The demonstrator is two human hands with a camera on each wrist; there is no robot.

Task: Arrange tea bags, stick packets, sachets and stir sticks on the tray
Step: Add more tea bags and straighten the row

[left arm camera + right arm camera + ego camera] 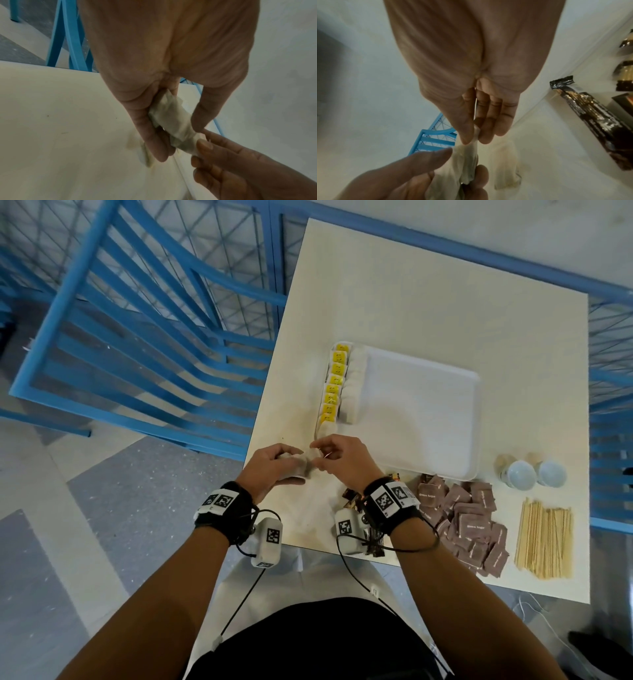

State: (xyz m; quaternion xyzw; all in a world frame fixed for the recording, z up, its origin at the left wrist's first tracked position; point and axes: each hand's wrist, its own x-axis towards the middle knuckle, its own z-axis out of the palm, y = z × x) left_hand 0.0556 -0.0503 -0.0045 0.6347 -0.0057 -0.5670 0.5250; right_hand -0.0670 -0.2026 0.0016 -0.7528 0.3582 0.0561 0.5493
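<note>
A white tray (pixel 421 412) lies mid-table, with a row of tea bags (pixel 337 381) with yellow tags standing along its left rim. At the tray's near left corner my left hand (pixel 291 465) grips a small bunch of white tea bags (pixel 171 121). My right hand (pixel 317 451) pinches the end of one bag of that bunch (pixel 475 135) between thumb and fingers. In the right wrist view another tea bag (pixel 506 169) lies flat on the table under the hands. Dark stick packets (pixel 599 121) lie to the right, below my right wrist.
Brown sugar sachets (pixel 469 518) are piled at the near right, with a sheaf of wooden stir sticks (pixel 546 539) beside them. Two small white-topped cups (pixel 534 472) stand right of the tray. A blue chair (pixel 137 337) is left of the table.
</note>
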